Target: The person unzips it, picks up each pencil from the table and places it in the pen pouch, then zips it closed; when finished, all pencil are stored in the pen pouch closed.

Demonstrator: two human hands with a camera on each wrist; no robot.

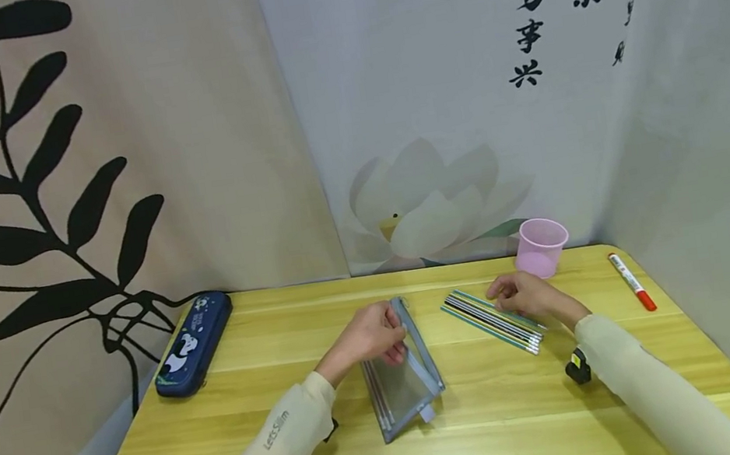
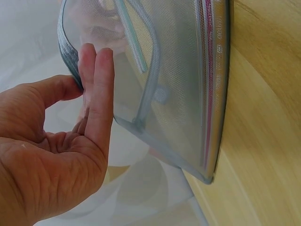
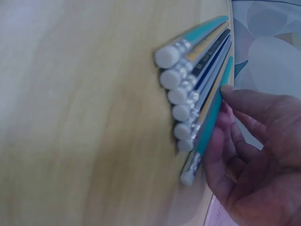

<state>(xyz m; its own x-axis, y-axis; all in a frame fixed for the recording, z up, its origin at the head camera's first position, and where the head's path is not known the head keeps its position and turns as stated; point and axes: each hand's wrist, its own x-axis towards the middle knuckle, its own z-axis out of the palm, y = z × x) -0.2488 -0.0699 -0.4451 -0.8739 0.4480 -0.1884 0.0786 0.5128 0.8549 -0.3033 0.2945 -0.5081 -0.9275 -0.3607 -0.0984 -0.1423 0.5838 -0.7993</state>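
One mesh pouch (image 1: 402, 393) and seven loose pencils (image 1: 492, 321) on the worktop (image 1: 495, 436)
One blue pencil case (image 1: 195, 346); the left hand (image 1: 378, 331) pinching the pouch's rim; the pencils in a row, the right hand (image 1: 528, 296) pinching the teal pencil (image 3: 211, 121) on its far side; one pink cup (image 1: 540, 252); one red-capped marker (image 1: 631, 282).

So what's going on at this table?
A person's left hand has the edge of a grey mesh pouch in its grip, with what look like pencils inside. The right hand is pinching the teal pencil at one edge of a row of eraser-tipped pencils on the table. A dark blue case lies off to the left; a pink cup and a red-and-white marker are to the right, untouched.
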